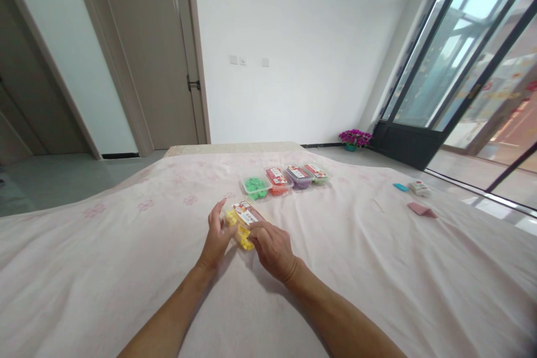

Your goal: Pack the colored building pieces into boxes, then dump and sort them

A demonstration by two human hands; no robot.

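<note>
A small clear plastic box of yellow pieces [243, 222] with a red and white label lies on the pink bed sheet [126, 268] in front of me. My left hand [216, 238] touches its left side, fingers partly stretched out and upright. My right hand [272, 249] rests on its near right edge with fingers curled over it. Beyond lie a lidless green box [255, 186], a red box [277, 180], a purple box [298, 175] and another green-filled labelled box [318, 173] in a row.
At the right of the sheet lie a blue item [401, 187], a small white packet [418, 188] and a pink folded piece [422, 210]. A purple flower pot [354, 139] stands on the floor by the glass doors. A door is at the back left.
</note>
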